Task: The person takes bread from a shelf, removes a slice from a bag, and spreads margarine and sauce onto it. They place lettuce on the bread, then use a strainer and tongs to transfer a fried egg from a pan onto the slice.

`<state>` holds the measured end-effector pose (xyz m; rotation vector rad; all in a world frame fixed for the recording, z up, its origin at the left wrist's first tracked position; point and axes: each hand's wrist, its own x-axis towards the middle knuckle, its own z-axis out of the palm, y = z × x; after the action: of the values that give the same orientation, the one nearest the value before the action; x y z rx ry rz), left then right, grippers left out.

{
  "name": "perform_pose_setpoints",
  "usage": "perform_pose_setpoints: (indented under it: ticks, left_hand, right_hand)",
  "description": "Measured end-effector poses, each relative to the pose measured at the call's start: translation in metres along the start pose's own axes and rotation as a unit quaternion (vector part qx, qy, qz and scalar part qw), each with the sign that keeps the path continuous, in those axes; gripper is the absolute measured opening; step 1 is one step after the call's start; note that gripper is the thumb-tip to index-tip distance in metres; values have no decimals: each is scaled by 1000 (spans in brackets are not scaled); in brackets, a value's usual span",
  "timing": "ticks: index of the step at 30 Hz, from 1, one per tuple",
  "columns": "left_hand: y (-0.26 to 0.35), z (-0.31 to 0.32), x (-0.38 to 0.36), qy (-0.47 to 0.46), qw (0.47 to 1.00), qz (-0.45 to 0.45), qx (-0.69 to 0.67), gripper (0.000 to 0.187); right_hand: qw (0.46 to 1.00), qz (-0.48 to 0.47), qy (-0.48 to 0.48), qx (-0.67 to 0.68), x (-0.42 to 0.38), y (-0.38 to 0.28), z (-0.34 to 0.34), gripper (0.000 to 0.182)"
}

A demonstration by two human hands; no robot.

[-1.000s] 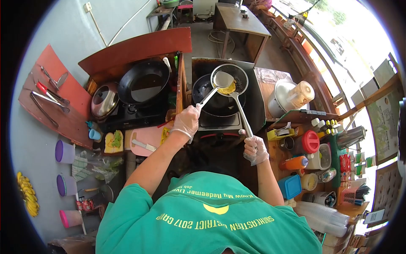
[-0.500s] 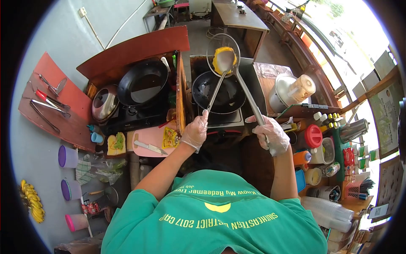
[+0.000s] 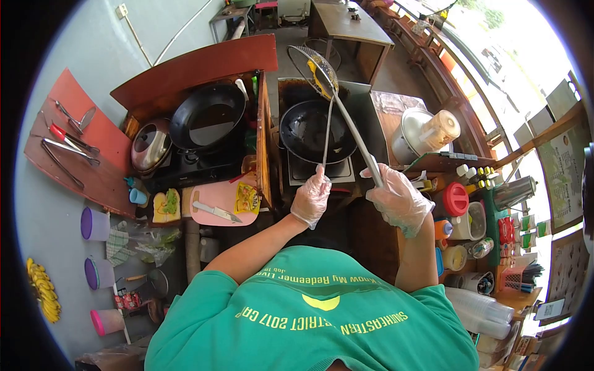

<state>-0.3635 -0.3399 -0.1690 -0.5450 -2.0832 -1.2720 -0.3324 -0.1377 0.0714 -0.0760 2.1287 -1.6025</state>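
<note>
My left hand, in a clear plastic glove, is closed around the thin metal handle of a ladle. The ladle's head is mostly hidden at the strainer. In its own clear glove, my right hand grips the long handle of a round mesh strainer. The strainer is tilted on its side above the far rim of a black wok, which sits on a stove. Yellow fried food, possibly egg, lies against the mesh near the ladle's end. Some shiny liquid and small bits show in the wok.
Left of the wok, a large black pan sits on a burner behind a wooden partition. A pink cutting board holds a knife and a yellow packet; bread with lettuce lies beside it. A white pot stands right.
The strainer has turned from facing me to edge-on, tilting with the yellow food. My left hand has moved right, bringing the ladle closer to the strainer's handle.
</note>
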Motion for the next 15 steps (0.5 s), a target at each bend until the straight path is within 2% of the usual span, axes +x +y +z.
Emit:
perform_pose_setpoints:
  ticks: [2, 4, 8, 10, 11, 13, 15]
  left_hand:
    - [2, 4, -1, 2, 999, -17, -31, 67]
    - [5, 7, 0, 15, 999, -11, -40, 68]
    - [15, 7, 9, 36, 998, -6, -53, 69]
    - [20, 6, 13, 32, 998, -10, -54, 69]
    - [21, 6, 15, 28, 998, -13, -54, 69]
    - [25, 7, 18, 31, 998, -7, -58, 70]
    - [27, 8, 20, 33, 997, -3, -64, 70]
  right_hand:
    - [1000, -2, 0, -22, -1, 2, 1, 38]
    - [987, -68, 31, -140, 0, 7, 2, 37]
    - [988, -26, 20, -152, -8, -1, 2, 34]
    - [968, -145, 27, -203, -6, 10, -1, 40]
    - [968, -144, 26, -203, -7, 9, 0, 40]
    - [932, -248, 35, -262, -11, 7, 0, 40]
    - [940, -233, 31, -246, -13, 5, 0, 40]
